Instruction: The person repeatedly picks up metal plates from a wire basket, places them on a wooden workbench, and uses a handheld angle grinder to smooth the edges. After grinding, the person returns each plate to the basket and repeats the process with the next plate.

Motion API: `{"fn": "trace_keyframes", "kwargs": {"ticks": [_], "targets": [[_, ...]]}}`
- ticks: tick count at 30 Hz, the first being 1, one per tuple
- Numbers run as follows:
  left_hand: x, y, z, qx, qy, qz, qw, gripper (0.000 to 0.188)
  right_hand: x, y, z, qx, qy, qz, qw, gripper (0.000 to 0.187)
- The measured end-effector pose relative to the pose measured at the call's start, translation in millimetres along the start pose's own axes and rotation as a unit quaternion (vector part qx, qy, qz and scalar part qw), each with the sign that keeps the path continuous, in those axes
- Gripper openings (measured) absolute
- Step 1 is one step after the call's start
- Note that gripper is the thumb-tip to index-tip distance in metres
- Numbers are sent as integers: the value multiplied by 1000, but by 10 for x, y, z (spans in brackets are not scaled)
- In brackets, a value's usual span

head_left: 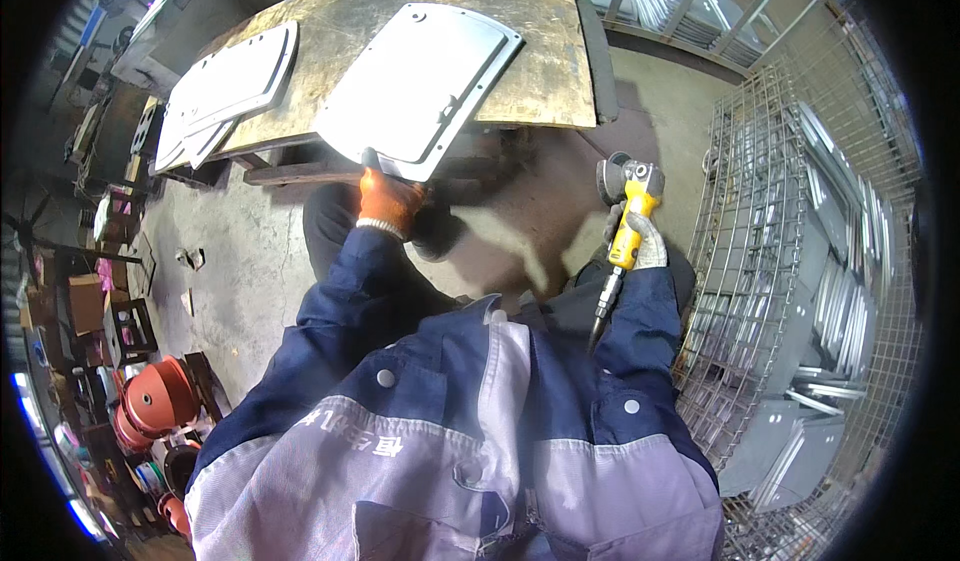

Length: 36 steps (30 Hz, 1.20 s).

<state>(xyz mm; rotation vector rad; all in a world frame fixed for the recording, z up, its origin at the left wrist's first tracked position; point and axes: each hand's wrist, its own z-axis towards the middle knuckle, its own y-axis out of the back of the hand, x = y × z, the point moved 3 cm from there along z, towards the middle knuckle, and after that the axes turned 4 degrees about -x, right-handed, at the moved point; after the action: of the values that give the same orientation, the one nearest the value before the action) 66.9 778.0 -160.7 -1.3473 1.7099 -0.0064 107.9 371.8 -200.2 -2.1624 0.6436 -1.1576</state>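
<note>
My left hand, in an orange glove, is closed on the near corner of a light grey metal panel. The panel has a raised middle and small holes along its rim. It lies on the wooden table, its near end jutting past the edge. My right hand, in a pale glove, grips a yellow air grinder with a round disc at its head. The grinder is held off to the right, apart from the panel, and a hose fitting runs down from its handle.
More grey panels lie on the table's left end. At my right stands a wire cage with many metal sheets in it. Reddish-brown pots and boxes crowd the left side. Small scraps lie on the concrete floor.
</note>
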Motion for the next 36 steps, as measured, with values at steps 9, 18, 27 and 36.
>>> {"fn": "trace_keyframes", "kwargs": {"ticks": [9, 18, 27, 36], "targets": [[-419, 807, 953, 5, -95, 427, 899, 51, -167, -161, -364, 87, -61, -25, 994, 44], [-914, 303, 1328, 99, -118, 325, 933, 49, -555, -997, -903, 121, -141, -56, 981, 50], [-134, 468, -811, 74, -181, 100, 976, 39, -479, -2275, -580, 162, -108, -479, 856, 51], [-217, 77, -1020, 375, 81, -112, 917, 49, -1000, -3201, 136, 223, -111, -550, 798, 51]]}}
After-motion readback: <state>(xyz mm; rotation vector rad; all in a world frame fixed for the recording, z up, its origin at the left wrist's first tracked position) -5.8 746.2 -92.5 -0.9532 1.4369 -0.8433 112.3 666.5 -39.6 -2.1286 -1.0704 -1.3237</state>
